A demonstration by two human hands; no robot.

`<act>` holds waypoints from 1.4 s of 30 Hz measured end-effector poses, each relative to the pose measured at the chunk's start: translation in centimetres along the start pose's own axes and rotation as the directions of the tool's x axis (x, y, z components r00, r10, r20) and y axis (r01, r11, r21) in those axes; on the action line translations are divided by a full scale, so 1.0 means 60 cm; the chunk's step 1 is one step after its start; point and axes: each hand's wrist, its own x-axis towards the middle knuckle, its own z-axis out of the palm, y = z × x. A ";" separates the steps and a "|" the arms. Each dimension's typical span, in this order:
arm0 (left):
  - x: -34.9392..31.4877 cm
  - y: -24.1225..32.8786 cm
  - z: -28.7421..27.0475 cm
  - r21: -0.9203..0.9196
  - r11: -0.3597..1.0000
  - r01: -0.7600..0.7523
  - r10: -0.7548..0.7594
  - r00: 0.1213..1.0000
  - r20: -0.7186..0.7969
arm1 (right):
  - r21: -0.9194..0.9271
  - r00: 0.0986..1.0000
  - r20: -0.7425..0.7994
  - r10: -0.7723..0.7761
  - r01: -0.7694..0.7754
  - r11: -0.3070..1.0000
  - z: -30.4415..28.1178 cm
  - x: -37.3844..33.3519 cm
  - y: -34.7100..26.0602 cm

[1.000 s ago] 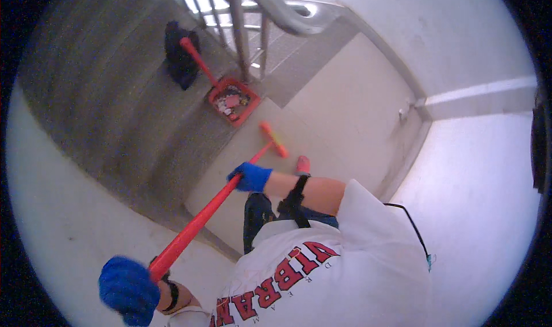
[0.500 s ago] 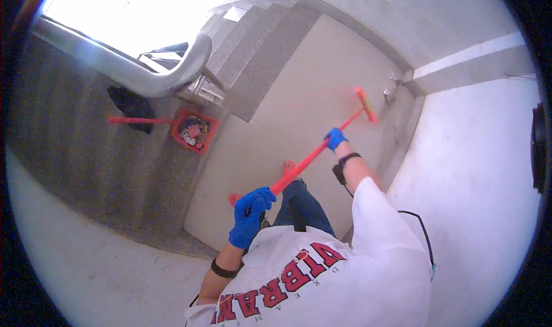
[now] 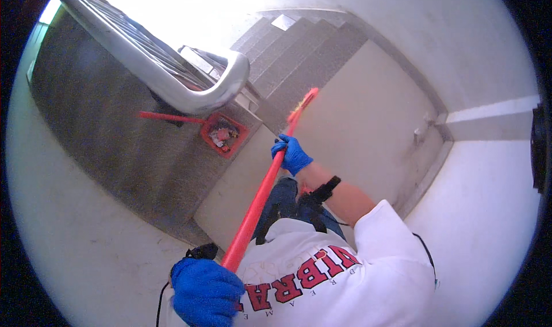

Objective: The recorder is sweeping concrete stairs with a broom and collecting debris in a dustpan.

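Note:
My right hand (image 3: 292, 156), in a blue glove, is closed around the lower part of a long-handled broom (image 3: 253, 215). My left hand (image 3: 207, 292), also gloved in blue, grips the top end of the red handle close to my chest. The handle slants away from me to a red broom head (image 3: 310, 96) with yellowish bristles, which meets the landing beside the edge of the steps. To the left of it, a red dustpan (image 3: 245, 133) lies with scraps of litter inside, its long red handle pointing left.
A thick metal handrail (image 3: 201, 102) curves over the area behind the dustpan. Grey stairs (image 3: 299, 57) rise beyond the pale landing floor (image 3: 374, 108). White walls (image 3: 489, 166) bound the right side, with a small pale fitting (image 3: 420, 134) near the corner.
The broom head has swept left across the landing, from near the right wall to beside the steps. My left hand has drawn back and down toward me, and the right hand has shifted left.

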 end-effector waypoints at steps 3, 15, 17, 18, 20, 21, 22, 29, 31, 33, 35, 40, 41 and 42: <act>0.001 -0.042 -0.019 0.019 1.000 0.021 -0.024 0.990 0.137 | 0.170 0.961 0.246 0.128 -0.173 0.970 0.021 0.073 0.004; 0.003 -0.125 -0.160 -0.082 0.993 0.084 -0.071 0.987 0.147 | -0.202 0.944 -0.248 0.216 -0.268 0.942 0.034 0.204 -0.001; 0.018 -0.131 -0.169 -0.068 0.994 0.089 -0.081 0.990 0.117 | -0.256 0.963 -0.161 0.218 -0.254 0.933 0.016 0.222 -0.006; 0.025 -0.136 -0.171 -0.053 0.995 0.090 -0.086 0.993 0.087 | -0.311 0.973 -0.070 0.220 -0.231 0.922 0.012 0.227 -0.008; 0.035 -0.150 -0.168 -0.008 0.992 0.128 -0.128 0.992 0.023 | -0.383 0.970 -0.026 0.241 -0.232 0.894 0.010 0.237 -0.013; 0.041 -0.157 -0.163 0.035 0.986 0.163 -0.162 0.986 -0.040 | -0.456 0.965 0.019 0.260 -0.223 0.862 0.007 0.234 -0.022; 0.049 -0.164 -0.158 0.026 0.986 0.165 -0.164 0.985 -0.045 | -0.452 0.966 0.010 0.258 -0.226 0.863 0.001 0.225 -0.036; 0.097 -0.164 -0.111 0.057 0.979 0.198 -0.203 0.973 0.112 | -0.135 0.914 0.138 0.381 -0.363 0.922 0.018 0.200 -0.047; 0.105 -0.172 -0.088 0.041 0.972 0.230 -0.233 0.951 0.205 | -0.540 0.963 0.063 0.263 -0.189 0.820 0.027 0.187 -0.078; 0.119 -0.184 -0.041 0.185 0.962 0.200 -0.229 0.961 0.152 | -0.475 0.962 0.063 0.265 -0.204 0.856 0.045 0.187 -0.121; 0.146 -0.195 0.013 0.198 0.929 0.312 -0.343 0.928 0.148 | -0.381 0.908 0.091 0.408 -0.347 0.857 0.055 0.188 -0.137; 0.170 -0.208 0.058 0.297 0.863 0.409 -0.432 0.902 0.012 | -0.538 0.928 0.065 0.366 -0.276 0.796 -0.006 0.140 -0.168; 0.170 -0.206 0.071 0.229 0.877 0.422 -0.432 0.902 -0.004 | -0.463 0.929 0.005 0.370 -0.326 0.825 -0.021 0.119 -0.167; 0.172 -0.205 0.085 0.159 0.888 0.431 -0.434 0.901 -0.018 | -0.380 0.925 -0.055 0.376 -0.367 0.849 -0.028 0.107 -0.168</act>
